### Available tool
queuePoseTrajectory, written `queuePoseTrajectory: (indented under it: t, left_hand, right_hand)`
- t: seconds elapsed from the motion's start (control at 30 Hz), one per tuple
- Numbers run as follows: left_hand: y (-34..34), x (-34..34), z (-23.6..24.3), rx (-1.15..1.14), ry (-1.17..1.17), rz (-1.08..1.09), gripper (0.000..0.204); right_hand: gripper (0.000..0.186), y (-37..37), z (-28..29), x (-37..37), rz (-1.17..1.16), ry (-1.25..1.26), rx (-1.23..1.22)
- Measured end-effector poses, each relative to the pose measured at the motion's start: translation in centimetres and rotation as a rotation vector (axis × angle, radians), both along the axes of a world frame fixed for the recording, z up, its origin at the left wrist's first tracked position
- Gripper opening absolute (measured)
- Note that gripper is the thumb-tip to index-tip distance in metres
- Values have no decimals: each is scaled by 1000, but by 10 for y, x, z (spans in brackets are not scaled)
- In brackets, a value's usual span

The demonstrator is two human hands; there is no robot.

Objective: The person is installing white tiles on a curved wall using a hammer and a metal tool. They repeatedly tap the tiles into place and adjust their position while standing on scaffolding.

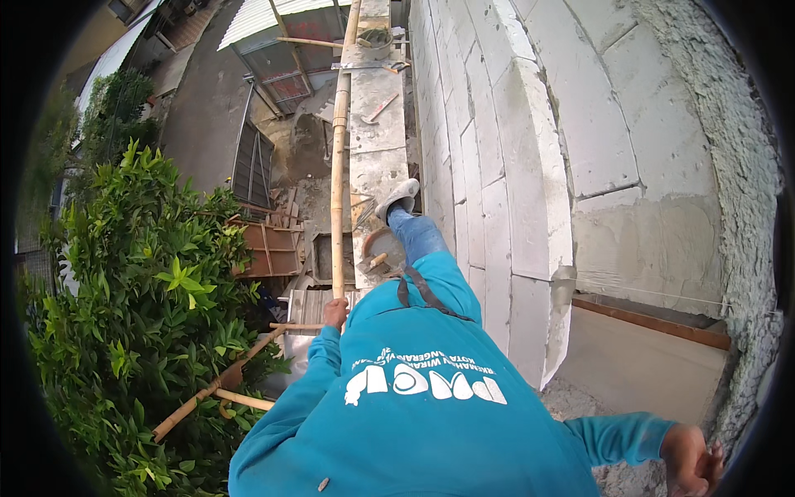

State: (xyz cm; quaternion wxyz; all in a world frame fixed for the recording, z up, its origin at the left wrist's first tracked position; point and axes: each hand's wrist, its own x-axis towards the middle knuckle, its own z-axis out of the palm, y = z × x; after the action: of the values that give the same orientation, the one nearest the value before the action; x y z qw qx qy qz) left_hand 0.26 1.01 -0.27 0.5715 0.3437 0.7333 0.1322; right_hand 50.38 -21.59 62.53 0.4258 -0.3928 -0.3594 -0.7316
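The left hand [335,313] is wrapped round a bamboo pole [339,166] stretching ahead of that grip; ahead-right, a round basin [370,239] holds grey material and a wooden handle [378,260]; far right, the right hand [689,460] is loosely curled, its hold unclear.

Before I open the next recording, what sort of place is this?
Likely an outdoor building site: a bare block wall, a narrow walkway beside it and a bamboo pole running alongside.

Leafy green tree [141,306] at lower left, grey road [203,116] beyond, white corrugated roof [252,23] near top.
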Motion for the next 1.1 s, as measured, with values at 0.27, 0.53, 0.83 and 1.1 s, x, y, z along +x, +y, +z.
queuePoseTrajectory:
  t: [0.27, 0.53, 0.83, 1.1]
  left_hand:
    - [302, 174, 82, 462, 109, -533, 32]
    - [495, 280, 145, 391, 87, -665, 37]
    - [461, 147, 71, -107, 402, -589, 35]
    - [479, 155, 74, -59, 332, -571, 33]
  right_hand:
    - [34, 294, -110, 81, 166, 457, -181]
    - [29, 380, -122, 213, -356, 66, -70]
    - [38, 412, -120, 222, -541, 34, -60]
    - [37, 419, -121, 223, -590, 97, 0]
